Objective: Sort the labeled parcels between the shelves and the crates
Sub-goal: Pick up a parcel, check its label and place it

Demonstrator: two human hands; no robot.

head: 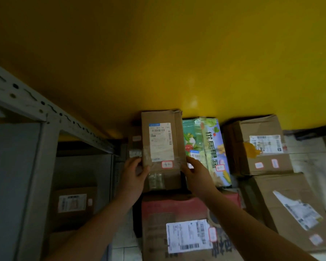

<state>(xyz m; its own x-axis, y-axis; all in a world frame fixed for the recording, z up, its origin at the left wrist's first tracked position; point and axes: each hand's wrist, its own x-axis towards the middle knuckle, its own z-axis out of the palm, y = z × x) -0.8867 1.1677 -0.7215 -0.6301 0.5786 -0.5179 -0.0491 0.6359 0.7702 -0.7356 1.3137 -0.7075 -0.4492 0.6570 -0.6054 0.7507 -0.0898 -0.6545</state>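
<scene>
Head: left hand (134, 174), right hand (196, 175) on parcel (161, 140)

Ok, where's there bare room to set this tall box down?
Bare tiled floor shows between the shelf and the red box. The shelf has room above its brown box. Right of the tall box you're holding, boxes crowd the wall.

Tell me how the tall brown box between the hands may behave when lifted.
The tall brown box is probably stiff: its cardboard faces look flat. Standing on a narrow end, it could tip if pushed. Its glossy tape may be slippery.
</scene>
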